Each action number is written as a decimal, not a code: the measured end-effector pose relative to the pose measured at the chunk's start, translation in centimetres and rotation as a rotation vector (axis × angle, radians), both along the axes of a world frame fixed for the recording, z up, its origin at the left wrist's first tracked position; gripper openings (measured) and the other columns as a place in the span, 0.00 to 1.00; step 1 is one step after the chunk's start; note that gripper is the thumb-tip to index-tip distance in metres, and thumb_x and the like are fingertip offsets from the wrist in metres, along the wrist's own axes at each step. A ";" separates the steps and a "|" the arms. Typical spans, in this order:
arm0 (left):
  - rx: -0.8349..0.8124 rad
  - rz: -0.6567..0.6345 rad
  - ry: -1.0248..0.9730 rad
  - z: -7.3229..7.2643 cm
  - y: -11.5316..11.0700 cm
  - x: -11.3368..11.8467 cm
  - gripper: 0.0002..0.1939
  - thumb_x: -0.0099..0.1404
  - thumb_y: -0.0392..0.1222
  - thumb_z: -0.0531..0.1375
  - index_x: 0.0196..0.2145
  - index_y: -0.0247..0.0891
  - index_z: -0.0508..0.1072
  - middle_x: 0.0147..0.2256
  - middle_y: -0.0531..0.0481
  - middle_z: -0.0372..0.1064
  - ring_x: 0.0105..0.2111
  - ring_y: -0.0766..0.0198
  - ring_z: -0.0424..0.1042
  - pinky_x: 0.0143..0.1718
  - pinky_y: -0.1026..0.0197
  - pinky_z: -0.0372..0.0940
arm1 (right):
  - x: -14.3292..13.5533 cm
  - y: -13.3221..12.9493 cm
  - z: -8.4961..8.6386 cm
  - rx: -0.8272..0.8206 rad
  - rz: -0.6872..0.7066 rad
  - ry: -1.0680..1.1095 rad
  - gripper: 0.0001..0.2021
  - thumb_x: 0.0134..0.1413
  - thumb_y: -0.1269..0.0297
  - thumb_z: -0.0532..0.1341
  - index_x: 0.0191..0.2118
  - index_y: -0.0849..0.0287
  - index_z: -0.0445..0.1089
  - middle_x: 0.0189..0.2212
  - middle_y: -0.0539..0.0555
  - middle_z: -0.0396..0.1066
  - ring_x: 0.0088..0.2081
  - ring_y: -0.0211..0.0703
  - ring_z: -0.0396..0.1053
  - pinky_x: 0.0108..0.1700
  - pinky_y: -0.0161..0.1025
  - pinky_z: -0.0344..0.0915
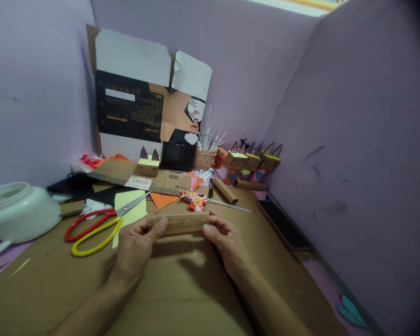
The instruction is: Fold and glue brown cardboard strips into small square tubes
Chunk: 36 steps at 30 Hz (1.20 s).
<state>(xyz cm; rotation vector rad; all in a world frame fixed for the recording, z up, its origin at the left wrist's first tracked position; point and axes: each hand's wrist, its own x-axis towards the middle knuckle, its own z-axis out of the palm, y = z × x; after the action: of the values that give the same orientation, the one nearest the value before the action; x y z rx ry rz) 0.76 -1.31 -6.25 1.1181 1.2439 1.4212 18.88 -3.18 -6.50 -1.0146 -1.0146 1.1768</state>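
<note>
Between my two hands a folded cardboard strip (pixel 184 224), long and box-like, is held level above the cardboard-covered table (pixel 161 294). My left hand (pixel 136 245) grips its left end, the thumb lying on the near face. At the right end my right hand (pixel 227 240) pinches it, thumb in front and fingers behind. To the left of my left hand lie scissors (pixel 94 233) with one red and one yellow handle, their blades resting on a pale yellow paper sheet (pixel 130 201). Just beyond the strip are an orange paper piece (pixel 164 200) and a colourful patterned glue gun-like object (pixel 195 199).
A white pot (pixel 21 212) stands at the left. Behind are a flattened printed box (pixel 129 105), a small eared cardboard box (pixel 149 165), a basket of sticks (pixel 205 159) and several eared cardboard figures (pixel 252 161). A dark phone (pixel 283 224) lies by the right wall.
</note>
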 end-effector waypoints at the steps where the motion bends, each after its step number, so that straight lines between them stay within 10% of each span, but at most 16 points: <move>1: -0.002 -0.060 0.005 -0.1 -0.1 0.0 0.11 0.48 0.47 0.66 0.23 0.35 0.75 0.19 0.54 0.69 0.22 0.65 0.67 0.25 0.65 0.63 | -0.2 -0.1 0.0 -0.009 0.045 0.018 0.09 0.35 0.62 0.68 0.28 0.57 0.75 0.50 0.54 0.65 0.47 0.48 0.64 0.41 0.37 0.63; 9: -0.051 -0.285 0.037 0.5 -1.1 1.0 0.13 0.47 0.44 0.66 0.31 0.33 0.77 0.29 0.46 0.74 0.31 0.56 0.71 0.31 0.59 0.66 | -1.4 -0.7 -0.3 -0.170 0.035 0.195 0.17 0.29 0.64 0.71 0.32 0.60 0.72 0.22 0.48 0.71 0.24 0.38 0.67 0.31 0.35 0.62; 36: 0.025 -0.290 0.076 0.3 -1.1 1.8 0.06 0.49 0.40 0.64 0.25 0.34 0.74 0.26 0.50 0.68 0.26 0.62 0.67 0.26 0.63 0.63 | -2.8 -1.3 -0.5 -0.041 -0.084 0.148 0.07 0.34 0.67 0.67 0.25 0.60 0.71 0.18 0.46 0.64 0.22 0.35 0.59 0.26 0.32 0.57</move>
<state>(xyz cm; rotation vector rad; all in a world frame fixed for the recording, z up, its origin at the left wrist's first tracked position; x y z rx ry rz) 2.59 -2.40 -5.99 1.3211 1.0677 1.1874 16.10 -4.53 -6.97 -0.9774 -0.8272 1.1892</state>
